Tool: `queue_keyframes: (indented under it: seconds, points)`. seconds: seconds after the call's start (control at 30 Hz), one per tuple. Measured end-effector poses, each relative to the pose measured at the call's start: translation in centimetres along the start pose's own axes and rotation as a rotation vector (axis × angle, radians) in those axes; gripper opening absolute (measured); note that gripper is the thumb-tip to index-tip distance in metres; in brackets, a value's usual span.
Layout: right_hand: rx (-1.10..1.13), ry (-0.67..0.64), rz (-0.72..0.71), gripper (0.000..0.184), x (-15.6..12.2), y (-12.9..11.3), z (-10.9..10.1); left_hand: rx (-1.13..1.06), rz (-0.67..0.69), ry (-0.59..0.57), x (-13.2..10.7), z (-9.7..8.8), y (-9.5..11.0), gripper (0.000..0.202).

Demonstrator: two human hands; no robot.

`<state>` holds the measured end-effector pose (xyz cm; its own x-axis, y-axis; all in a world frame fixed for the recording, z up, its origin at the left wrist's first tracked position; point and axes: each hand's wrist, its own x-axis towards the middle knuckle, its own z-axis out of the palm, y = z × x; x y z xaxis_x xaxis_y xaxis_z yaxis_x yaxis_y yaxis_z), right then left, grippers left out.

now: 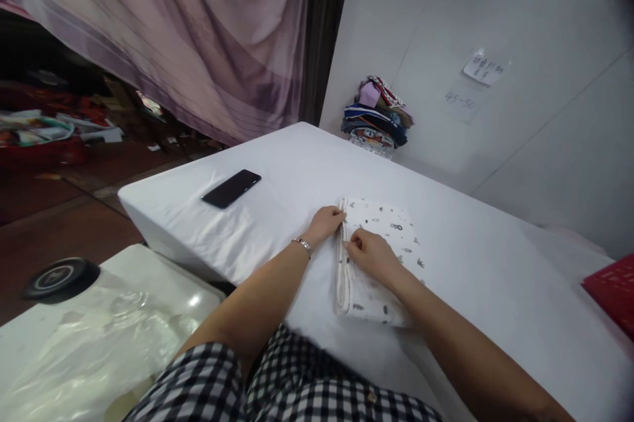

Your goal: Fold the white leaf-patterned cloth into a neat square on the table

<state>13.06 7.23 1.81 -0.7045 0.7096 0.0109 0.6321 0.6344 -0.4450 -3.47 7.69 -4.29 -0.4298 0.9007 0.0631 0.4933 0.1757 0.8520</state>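
Observation:
A folded white cloth (407,247) with small grey and black prints lies flat on the white-covered table (475,270). Its layered fold faces left. Near the far end of that fold, my left hand (325,222) pinches the edge between thumb and fingers; a bracelet circles this wrist. My right hand (375,255) reaches across the cloth's top, its thumb and index finger closed on the same layered edge, a little nearer to me. The other fingers of my right hand are curled and partly hidden.
A black phone (232,189) lies on the table at the left. Folded clothes (376,119) are stacked by the wall behind. Clear plastic bags (106,336) and a round black object (62,279) sit lower left. Something red (614,293) is at the right edge.

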Motion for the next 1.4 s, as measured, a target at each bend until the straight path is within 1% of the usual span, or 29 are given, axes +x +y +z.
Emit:
queue_keyframes:
  seconds: [0.07, 0.17, 0.33, 0.4, 0.5, 0.6, 0.7, 0.77, 0.87, 0.93, 1.0, 1.07, 1.13, 1.27, 1.4]
  points:
    - [-0.052, -0.019, 0.015, 0.018, 0.8, 0.2, 0.4, -0.007, 0.007, -0.004, 0.0, 0.0, 0.0, 0.028]
    - [-0.024, -0.036, 0.007, 0.016, 1.6, 0.9, 1.0, -0.030, 0.017, -0.013, 0.0, 0.0, -0.1, 0.032]
    - [0.150, -0.058, 0.039, 0.016, 2.0, 2.1, 1.5, -0.067, 0.015, -0.013, 0.2, 0.3, -0.4, 0.034]
    - [0.247, -0.065, 0.061, 0.014, 2.0, 2.1, 1.5, -0.073, 0.009, -0.008, 0.2, 0.4, -0.5, 0.034]
    - [0.368, -0.033, 0.063, 0.012, 2.0, 1.7, 1.5, -0.088, 0.014, -0.010, 0.3, 0.4, -0.5, 0.033]
    - [0.350, -0.040, 0.011, 0.012, 2.1, 1.3, 1.8, -0.091, 0.000, -0.012, 0.2, 0.2, -0.3, 0.032]
    - [0.305, -0.067, -0.018, 0.011, 2.0, 1.3, 2.0, -0.078, -0.020, -0.010, 0.0, 0.0, 0.0, 0.039]
    - [0.328, -0.083, -0.021, 0.009, 2.0, 1.4, 2.1, -0.082, -0.014, -0.013, -0.2, 0.0, 0.1, 0.043]
    - [0.421, -0.157, -0.005, 0.007, 2.3, 1.8, 1.8, -0.068, -0.003, -0.020, -0.3, -0.1, 0.3, 0.037]
    - [0.466, -0.155, 0.013, 0.009, 3.1, 2.2, 1.3, -0.033, -0.013, -0.022, -0.3, -0.1, 0.4, 0.031]
    - [0.434, -0.070, 0.031, 0.011, 4.4, 2.7, 0.6, -0.002, -0.021, -0.025, -0.2, -0.1, 0.4, 0.028]
    - [0.322, 0.023, 0.058, 0.013, 6.0, 3.1, 0.1, 0.007, -0.028, -0.031, -0.2, -0.1, 0.4, 0.028]
    - [0.216, 0.068, 0.097, 0.015, 7.6, 3.5, -0.2, -0.001, -0.037, -0.035, -0.2, -0.1, 0.3, 0.030]
    - [0.115, 0.076, 0.147, 0.019, 10.4, 3.6, -0.4, -0.018, -0.060, -0.050, -0.3, -0.1, 0.3, 0.032]
    - [0.031, 0.042, 0.152, 0.027, 11.9, 3.2, -0.4, 0.016, -0.072, -0.065, -0.2, -0.2, 0.6, 0.031]
